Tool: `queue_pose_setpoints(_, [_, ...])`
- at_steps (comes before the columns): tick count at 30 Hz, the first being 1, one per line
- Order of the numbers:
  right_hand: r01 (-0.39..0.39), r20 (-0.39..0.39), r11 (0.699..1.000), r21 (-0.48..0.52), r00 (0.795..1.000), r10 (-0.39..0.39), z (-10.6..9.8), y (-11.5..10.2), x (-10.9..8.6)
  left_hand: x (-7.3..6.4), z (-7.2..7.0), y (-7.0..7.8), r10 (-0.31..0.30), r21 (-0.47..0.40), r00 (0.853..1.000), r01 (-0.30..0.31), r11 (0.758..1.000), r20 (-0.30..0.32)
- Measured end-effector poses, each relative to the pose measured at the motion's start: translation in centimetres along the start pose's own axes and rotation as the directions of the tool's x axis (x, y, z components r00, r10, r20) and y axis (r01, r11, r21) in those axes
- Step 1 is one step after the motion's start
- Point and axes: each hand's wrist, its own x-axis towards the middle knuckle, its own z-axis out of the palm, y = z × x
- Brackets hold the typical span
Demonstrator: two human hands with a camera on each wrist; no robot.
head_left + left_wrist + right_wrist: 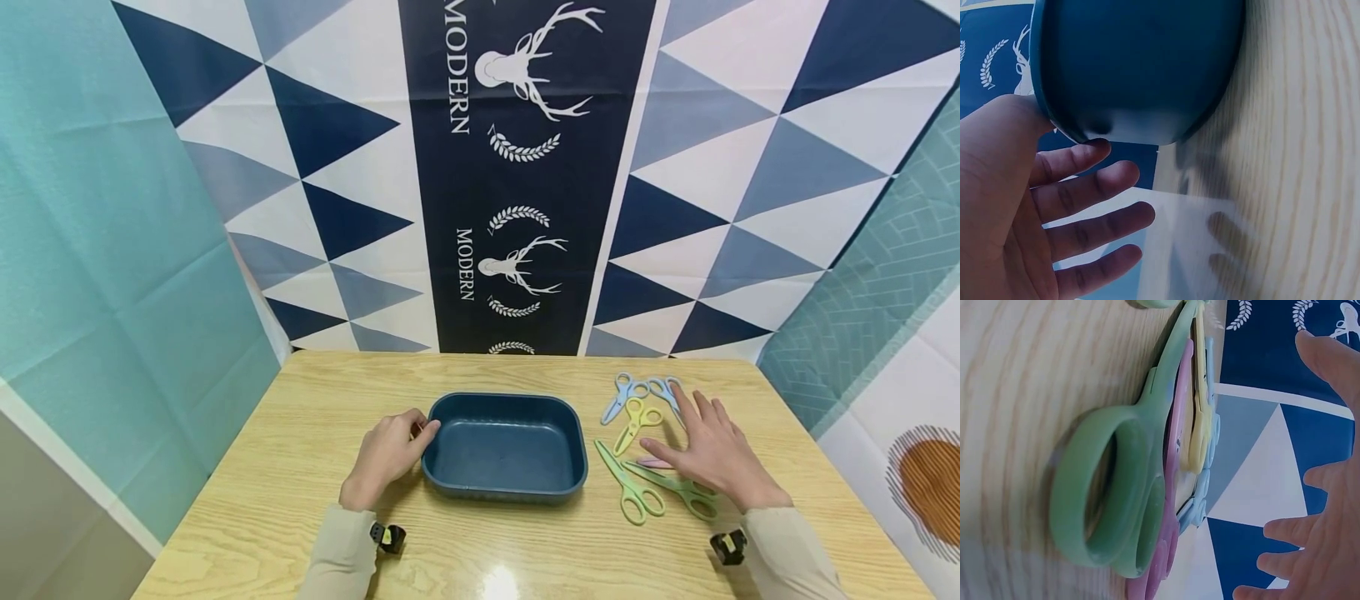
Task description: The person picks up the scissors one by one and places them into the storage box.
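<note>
A dark blue plastic tray [504, 493] [1141, 69] stands on the table. My left hand [390, 454] [1010, 187] pinches its left rim, the thumb over the edge and the index fingertip against the outer wall; the other fingers are spread apart. With fingers spread, my right hand [716, 457] [1329, 506] hovers over a group of scissors and grips none. Below it are green scissors [678, 485] [1066, 494] and pink scissors [654, 462] [1175, 437], partly hidden. Other green scissors [619, 475], yellow scissors [632, 427] and two light blue pairs of scissors [619, 398] lie around them.
The wooden table [315, 433] ends at a patterned cloth backdrop [360, 242] behind and a teal cloth [135, 292] on the left. A small black device [387, 537] is worn on the left wrist, a similar device [729, 547] on the right.
</note>
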Motion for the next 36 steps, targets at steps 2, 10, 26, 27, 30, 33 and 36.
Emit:
queue_pose_setpoints(2, [-0.001,0.001,1.000,0.004,1.000,0.001,0.1,0.1,0.0,0.0,0.1,0.0,0.000,-0.001,1.000,0.000,1.000,0.003])
queue_pose_setpoints(10, [-0.002,0.008,0.999,0.036,1.000,0.002,0.3,0.3,0.2,0.0,0.2,0.0,0.008,0.000,1.000,-0.008,1.000,-0.004])
queue_pose_setpoints(26, [-0.027,0.039,0.998,0.064,0.999,0.025,0.6,2.1,-0.1,0.0,0.5,-0.2,0.005,-0.023,1.000,-0.005,1.000,0.003])
queue_pose_setpoints(27, [-0.028,0.040,0.998,0.062,0.999,0.026,0.6,2.2,-0.1,0.0,0.5,-0.2,0.004,-0.027,1.000,-0.004,1.000,0.004])
queue_pose_setpoints(30, [-0.032,0.044,0.997,0.064,0.999,0.029,0.5,2.5,-0.2,0.1,0.5,-0.3,0.003,-0.034,1.000,-0.003,0.999,-0.001])
queue_pose_setpoints(33, [-0.039,0.049,0.997,0.070,0.998,0.036,0.4,2.7,-0.3,0.2,0.6,-0.4,0.005,-0.041,1.000,-0.005,0.999,-0.007])
queue_pose_setpoints(36, [-0.042,0.053,0.996,0.078,0.998,0.038,0.4,3.1,-0.6,0.1,0.6,-0.4,0.003,-0.046,1.000,-0.003,0.999,-0.002])
